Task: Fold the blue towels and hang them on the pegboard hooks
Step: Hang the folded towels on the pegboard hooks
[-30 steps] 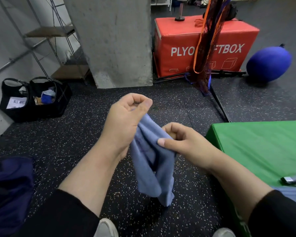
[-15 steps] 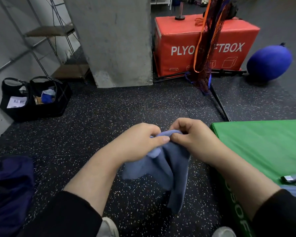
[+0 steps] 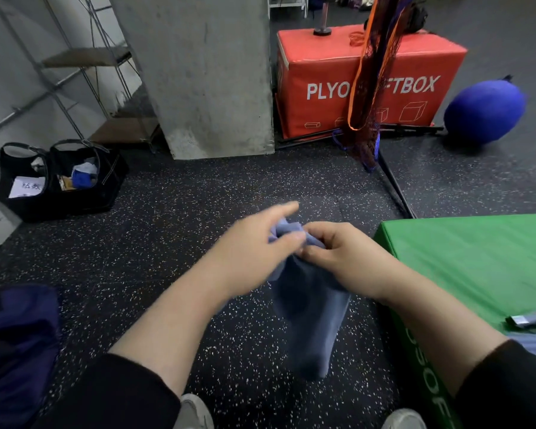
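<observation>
Head view looks down on two bare forearms in black sleeves, meeting over a dark speckled floor. The left hand and the right hand are side by side, nearly touching, and both grip the top of a blue towel. The left hand pinches the bunched upper edge between thumb and fingers, its index finger stretched forward and somewhat blurred; the right hand has its fingers curled round the cloth just beside it. The towel hangs down from the two hands in loose folds, in the air above the floor, its lower end near the person's shoes.

To the right stands a green padded box, with a small grey object lying on its top near the frame edge. Farther back are a red box marked with white letters, a concrete pillar, a blue ball and a dark net hanging before the red box. At left sits a black bag with bits inside.
</observation>
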`<state>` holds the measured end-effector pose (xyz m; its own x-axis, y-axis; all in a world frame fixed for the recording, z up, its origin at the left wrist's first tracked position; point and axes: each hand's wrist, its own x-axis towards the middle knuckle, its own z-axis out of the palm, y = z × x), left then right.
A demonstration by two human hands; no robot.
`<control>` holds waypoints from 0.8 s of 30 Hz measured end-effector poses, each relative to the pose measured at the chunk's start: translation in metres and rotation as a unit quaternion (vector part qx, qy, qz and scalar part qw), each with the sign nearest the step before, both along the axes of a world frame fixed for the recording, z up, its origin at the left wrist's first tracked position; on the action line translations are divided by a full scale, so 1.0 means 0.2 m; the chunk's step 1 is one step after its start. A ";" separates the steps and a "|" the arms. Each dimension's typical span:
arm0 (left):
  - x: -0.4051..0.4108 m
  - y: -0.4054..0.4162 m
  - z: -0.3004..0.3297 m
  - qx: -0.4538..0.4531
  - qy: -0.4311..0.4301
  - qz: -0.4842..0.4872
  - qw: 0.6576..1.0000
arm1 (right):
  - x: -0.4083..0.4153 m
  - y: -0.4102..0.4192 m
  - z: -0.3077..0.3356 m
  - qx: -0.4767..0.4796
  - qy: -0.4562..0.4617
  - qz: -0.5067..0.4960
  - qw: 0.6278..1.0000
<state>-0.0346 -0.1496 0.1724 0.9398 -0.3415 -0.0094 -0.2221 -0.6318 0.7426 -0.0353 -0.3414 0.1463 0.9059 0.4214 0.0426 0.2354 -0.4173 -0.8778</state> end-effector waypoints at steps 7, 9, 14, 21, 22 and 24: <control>0.06 0.01 -0.05 0.109 -0.047 0.100 0.988 | 0.01 -0.03 -0.01 -0.023 0.020 -0.029 0.999; 0.10 0.08 -0.05 0.112 -0.080 0.235 0.962 | 0.01 -0.05 -0.01 -0.060 0.054 -0.042 0.996; 0.08 0.15 0.03 0.021 -0.077 0.225 0.971 | 0.02 -0.07 -0.02 -0.046 0.017 -0.078 0.996; 0.01 -0.02 -0.06 0.145 0.009 -0.030 0.989 | 0.02 -0.05 0.01 -0.025 -0.013 -0.047 0.999; 0.04 -0.01 -0.07 0.160 -0.010 0.013 0.987 | 0.02 -0.06 0.01 -0.019 -0.005 -0.055 0.998; 0.09 0.04 -0.08 0.150 -0.045 0.128 0.979 | 0.03 -0.09 0.00 -0.033 0.024 -0.069 0.997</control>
<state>-0.0172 -0.1414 0.1572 0.9960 -0.0888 0.0129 -0.0833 -0.8621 0.4999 -0.0293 -0.3603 0.1470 0.9560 0.2922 -0.0259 0.1299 -0.5007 -0.8558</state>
